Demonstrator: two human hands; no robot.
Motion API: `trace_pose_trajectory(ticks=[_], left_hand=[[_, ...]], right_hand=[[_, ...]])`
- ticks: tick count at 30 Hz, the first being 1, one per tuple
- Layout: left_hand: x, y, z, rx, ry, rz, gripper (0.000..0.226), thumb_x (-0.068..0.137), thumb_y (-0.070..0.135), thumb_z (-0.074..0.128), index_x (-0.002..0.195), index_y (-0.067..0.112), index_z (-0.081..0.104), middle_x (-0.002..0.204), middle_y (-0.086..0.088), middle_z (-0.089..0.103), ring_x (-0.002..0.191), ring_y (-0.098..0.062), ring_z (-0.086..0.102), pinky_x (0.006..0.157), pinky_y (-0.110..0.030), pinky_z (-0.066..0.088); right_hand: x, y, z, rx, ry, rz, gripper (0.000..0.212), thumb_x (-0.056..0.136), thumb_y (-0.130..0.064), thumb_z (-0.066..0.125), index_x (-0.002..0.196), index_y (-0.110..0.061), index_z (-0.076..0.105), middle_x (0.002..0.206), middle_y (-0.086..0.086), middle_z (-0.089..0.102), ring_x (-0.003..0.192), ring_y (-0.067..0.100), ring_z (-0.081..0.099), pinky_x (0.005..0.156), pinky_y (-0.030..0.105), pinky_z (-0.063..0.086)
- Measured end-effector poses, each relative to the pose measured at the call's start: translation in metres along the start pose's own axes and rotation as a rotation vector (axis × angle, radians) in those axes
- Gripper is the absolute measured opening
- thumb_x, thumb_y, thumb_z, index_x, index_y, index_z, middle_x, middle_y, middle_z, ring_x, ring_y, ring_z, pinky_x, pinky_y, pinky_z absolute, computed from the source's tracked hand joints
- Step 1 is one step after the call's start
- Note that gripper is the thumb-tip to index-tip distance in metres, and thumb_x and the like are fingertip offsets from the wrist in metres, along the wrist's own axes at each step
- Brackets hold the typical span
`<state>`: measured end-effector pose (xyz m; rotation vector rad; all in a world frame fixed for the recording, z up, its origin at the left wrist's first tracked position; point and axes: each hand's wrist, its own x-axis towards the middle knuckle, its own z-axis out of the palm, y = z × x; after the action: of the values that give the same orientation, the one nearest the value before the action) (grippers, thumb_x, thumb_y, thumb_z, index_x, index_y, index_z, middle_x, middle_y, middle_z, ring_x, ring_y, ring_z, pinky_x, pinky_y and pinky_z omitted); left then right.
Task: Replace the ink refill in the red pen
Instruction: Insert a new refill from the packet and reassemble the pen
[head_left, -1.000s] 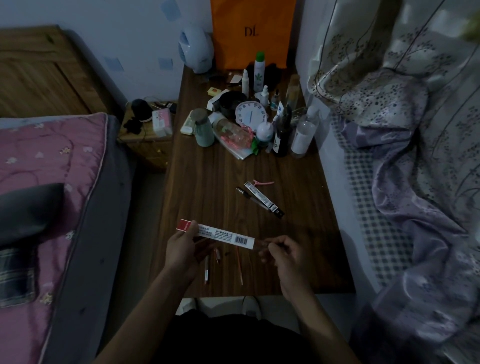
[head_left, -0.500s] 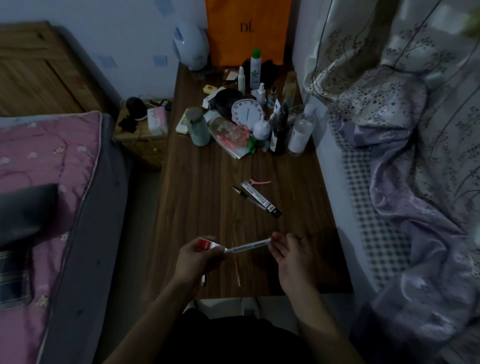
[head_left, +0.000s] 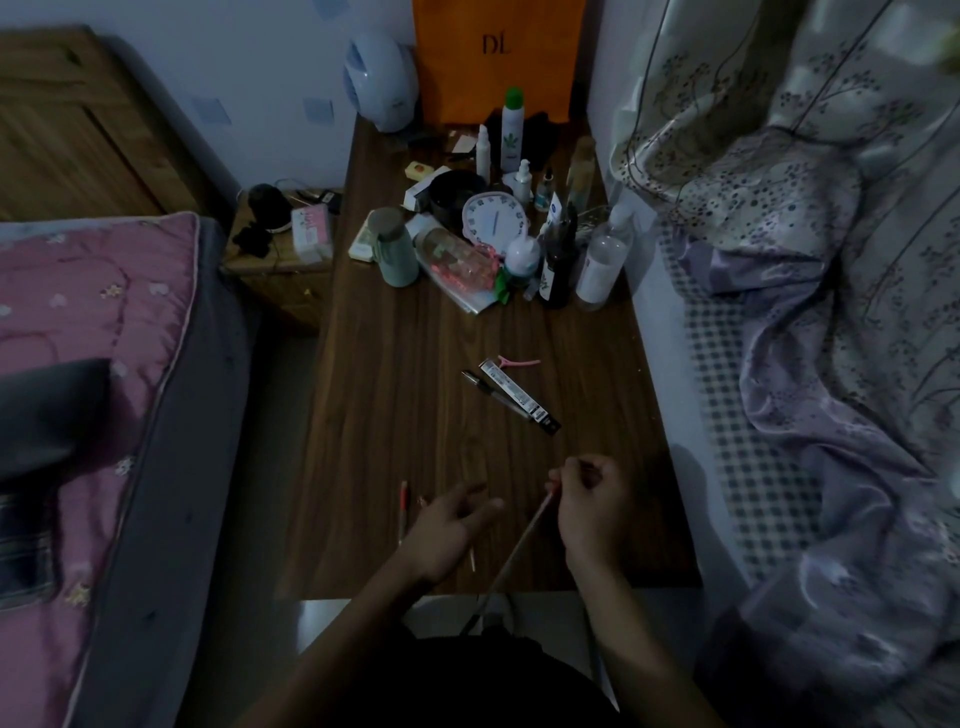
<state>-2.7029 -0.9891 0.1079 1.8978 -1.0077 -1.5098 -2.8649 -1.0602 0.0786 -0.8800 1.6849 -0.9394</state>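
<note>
Refill pinched in right hand (head_left: 589, 512)

Its fingers clamp a thin refill (head_left: 522, 540) slanting toward the body; left hand (head_left: 449, 525) hovers open over the tabletop (head_left: 395, 415), red pen (head_left: 402, 506) just beyond.

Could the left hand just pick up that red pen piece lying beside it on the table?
Probably yes. The left hand hovers open and empty, and the red pen piece lies uncovered on the table just beside its fingers, with nothing between them.

A thin refill (head_left: 519, 540) slants from the near table edge up to the right, its red top end pinched in fingers (head_left: 563, 480). A red pen part (head_left: 402, 506) lies lengthwise on the table at near left, another thin piece (head_left: 471, 564) close to the edge.
</note>
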Motion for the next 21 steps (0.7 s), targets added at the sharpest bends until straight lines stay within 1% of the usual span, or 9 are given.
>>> trace_pose_trajectory(ticks=[2, 4, 6, 9, 12, 14, 17, 19, 21], left_hand=[[0.001, 0.005, 0.015, -0.054, -0.139, 0.005, 0.027, 0.090, 0.042, 0.062, 0.115, 0.031, 0.060, 0.099, 0.016, 0.068, 0.091, 0.004, 0.062, 0.079, -0.011, 0.050], [-0.001, 0.005, 0.029, -0.097, -0.290, 0.044, 0.009, 0.096, 0.026, 0.058, 0.102, 0.023, 0.063, 0.078, 0.012, 0.069, 0.071, -0.001, 0.063, 0.070, -0.020, 0.052], [-0.002, 0.001, 0.038, -0.070, -0.349, 0.032, 0.015, 0.099, 0.018, 0.052, 0.096, 0.008, 0.061, 0.066, 0.001, 0.062, 0.057, -0.011, 0.059, 0.062, -0.033, 0.049], [0.000, -0.005, 0.040, -0.014, -0.288, 0.012, 0.033, 0.103, 0.023, 0.043, 0.092, -0.002, 0.062, 0.056, -0.003, 0.055, 0.045, -0.009, 0.054, 0.048, -0.028, 0.044], [0.004, -0.007, 0.039, 0.006, -0.263, 0.030, 0.032, 0.103, 0.026, 0.041, 0.095, 0.006, 0.064, 0.052, 0.001, 0.051, 0.042, -0.009, 0.048, 0.044, -0.026, 0.037], [0.008, -0.013, 0.039, -0.017, -0.277, 0.013, 0.027, 0.103, 0.026, 0.042, 0.093, 0.011, 0.062, 0.048, 0.006, 0.051, 0.038, -0.007, 0.047, 0.040, -0.024, 0.036], [0.012, -0.023, 0.039, -0.026, -0.287, -0.012, 0.026, 0.102, 0.027, 0.044, 0.096, 0.009, 0.060, 0.051, 0.005, 0.056, 0.039, -0.004, 0.052, 0.044, -0.026, 0.042], [0.014, -0.029, 0.039, -0.046, -0.310, -0.029, 0.026, 0.101, 0.032, 0.044, 0.090, 0.013, 0.059, 0.057, 0.001, 0.062, 0.043, -0.009, 0.058, 0.048, -0.030, 0.046], [0.018, -0.033, 0.039, -0.154, -0.319, -0.100, 0.032, 0.101, 0.039, 0.044, 0.087, 0.015, 0.061, 0.060, -0.004, 0.067, 0.048, -0.016, 0.063, 0.049, -0.029, 0.050]], right_hand=[[-0.005, 0.000, 0.002, -0.033, -0.034, -0.016, 0.013, 0.094, -0.017, 0.062, 0.106, -0.022, 0.062, 0.082, -0.003, 0.073, 0.071, -0.004, 0.070, 0.053, 0.014, 0.054], [-0.009, -0.001, 0.004, -0.032, -0.077, -0.034, 0.013, 0.095, -0.015, 0.061, 0.106, -0.020, 0.062, 0.080, -0.004, 0.073, 0.070, -0.003, 0.071, 0.052, 0.011, 0.053], [-0.011, -0.003, 0.003, -0.003, -0.119, -0.033, 0.015, 0.096, -0.015, 0.059, 0.108, -0.024, 0.061, 0.082, -0.003, 0.074, 0.073, 0.001, 0.072, 0.056, 0.013, 0.055], [-0.005, -0.007, 0.001, 0.017, -0.164, 0.071, 0.018, 0.098, -0.019, 0.057, 0.113, -0.028, 0.062, 0.092, -0.002, 0.074, 0.082, 0.009, 0.073, 0.069, 0.024, 0.059], [0.007, -0.009, -0.006, 0.089, -0.141, 0.184, 0.013, 0.097, -0.021, 0.059, 0.106, -0.020, 0.068, 0.091, 0.000, 0.076, 0.085, 0.013, 0.073, 0.073, 0.029, 0.057], [0.019, -0.012, -0.014, 0.202, -0.116, 0.243, 0.010, 0.097, -0.021, 0.058, 0.102, -0.024, 0.066, 0.088, 0.001, 0.077, 0.083, 0.015, 0.075, 0.072, 0.031, 0.057], [0.038, -0.018, -0.029, 0.459, -0.100, 0.375, 0.010, 0.098, -0.022, 0.056, 0.106, -0.023, 0.062, 0.088, 0.005, 0.077, 0.084, 0.021, 0.075, 0.072, 0.034, 0.055], [0.049, -0.021, -0.040, 0.577, -0.055, 0.443, 0.014, 0.098, -0.024, 0.058, 0.110, -0.018, 0.062, 0.090, 0.007, 0.071, 0.083, 0.022, 0.071, 0.072, 0.034, 0.055], [0.058, -0.022, -0.047, 0.621, 0.000, 0.459, 0.016, 0.098, -0.025, 0.057, 0.108, -0.015, 0.065, 0.081, 0.003, 0.065, 0.071, 0.015, 0.065, 0.066, 0.030, 0.054]])
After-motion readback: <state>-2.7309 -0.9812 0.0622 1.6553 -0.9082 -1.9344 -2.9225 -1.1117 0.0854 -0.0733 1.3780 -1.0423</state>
